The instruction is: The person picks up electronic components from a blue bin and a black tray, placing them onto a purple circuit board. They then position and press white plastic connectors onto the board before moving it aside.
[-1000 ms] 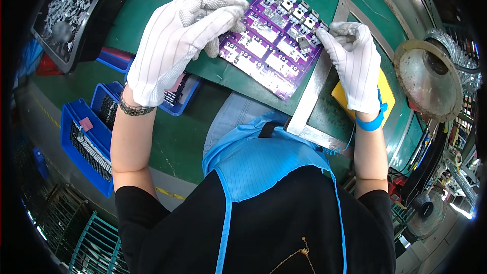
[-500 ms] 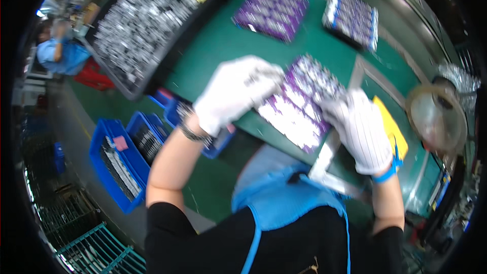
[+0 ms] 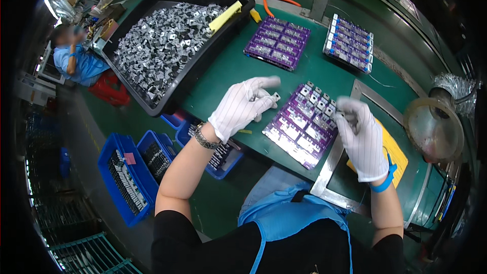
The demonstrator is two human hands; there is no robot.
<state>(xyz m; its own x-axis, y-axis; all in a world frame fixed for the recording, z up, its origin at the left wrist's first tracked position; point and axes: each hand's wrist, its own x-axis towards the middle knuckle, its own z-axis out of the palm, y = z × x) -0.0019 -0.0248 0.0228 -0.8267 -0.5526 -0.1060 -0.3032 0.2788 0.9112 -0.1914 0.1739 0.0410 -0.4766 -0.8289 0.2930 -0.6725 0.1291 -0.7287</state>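
Left hand (image 3: pixel 240 105) has drawn away from the purple board (image 3: pixel 300 131).

A flat, roughly rectangular purple circuit-board panel with shiny silver patches (image 3: pixel 298 131) is lying face up on the green tabletop (image 3: pixel 218 73), turned askew, one corner pointing toward the near side. Small black-and-silver components with holed metal tabs (image 3: pixel 318 99) are lining its far right edge in a row, while its near left part is showing bright silver areas. Another small silver metal-tabbed component (image 3: pixel 275 97) is sticking out from the left gloved fingertips (image 3: pixel 265 102), just beyond the panel's left side.
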